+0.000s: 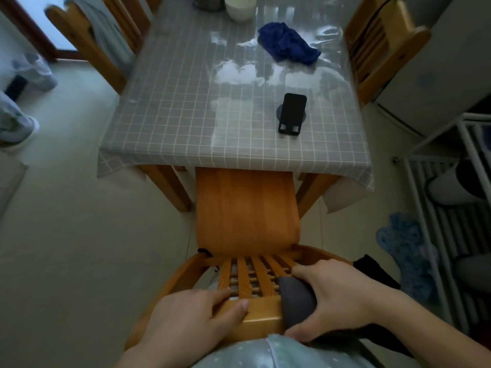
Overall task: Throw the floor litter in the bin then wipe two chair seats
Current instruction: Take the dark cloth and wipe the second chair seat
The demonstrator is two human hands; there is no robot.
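With both hands' grip clamped on the chair [247,208] backrest, left hand [191,317] bare, right hand [342,301] pinching a dark cloth [296,301], pull straight back to expose the seat.

my left hand [196,312] and right hand [337,296] rest side by side on the backrest of the chair [247,208] before me; its seat runs under the table [186,115]. on the table, a cloth [288,46] lies behind a phone [292,112].

Pale tiled floor [66,221]; grey-checked table [186,115]
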